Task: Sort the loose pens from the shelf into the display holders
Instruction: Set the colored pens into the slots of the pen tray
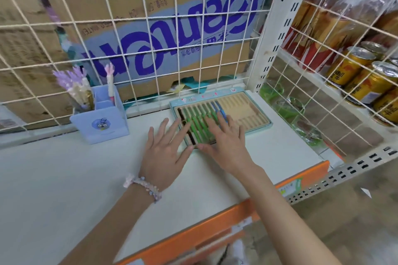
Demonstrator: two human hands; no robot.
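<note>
Centre of frame: left hand (164,153) and right hand (224,140), fingers spread flat, rest on green pens (199,125) in the slotted display tray (252,112); neither hand grips anything.

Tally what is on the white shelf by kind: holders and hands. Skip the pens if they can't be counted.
Slotted pen tray: 1
Purple pen cup: 1
Hands at the tray, fingers straight: 2 (left hand, right hand)
Total: 4
Pens: green, black and blue ones lie in the tray, but the hands hide too many to count.
</note>
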